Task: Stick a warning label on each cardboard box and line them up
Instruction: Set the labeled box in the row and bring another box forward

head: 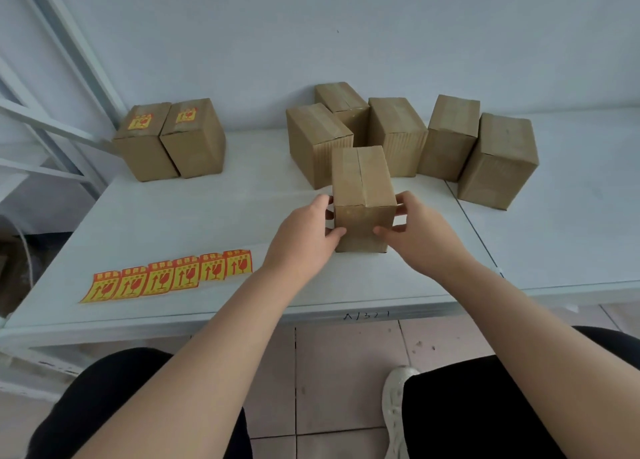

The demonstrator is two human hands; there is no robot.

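Observation:
A plain cardboard box (362,184) stands upright in the middle of the white table (194,216). My left hand (304,236) grips its left side and my right hand (419,233) grips its right side. Behind it stand several unlabelled boxes (398,136) in a loose cluster. At the back left, two boxes (169,139) stand side by side, each with a yellow-and-red warning label on top. A strip of several yellow-and-red labels (169,276) lies flat near the table's front left edge.
A pale wall runs behind the table. A white metal frame (52,119) stands to the left. Below the table's front edge I see my dark-clothed legs, a white shoe (394,410) and a tiled floor.

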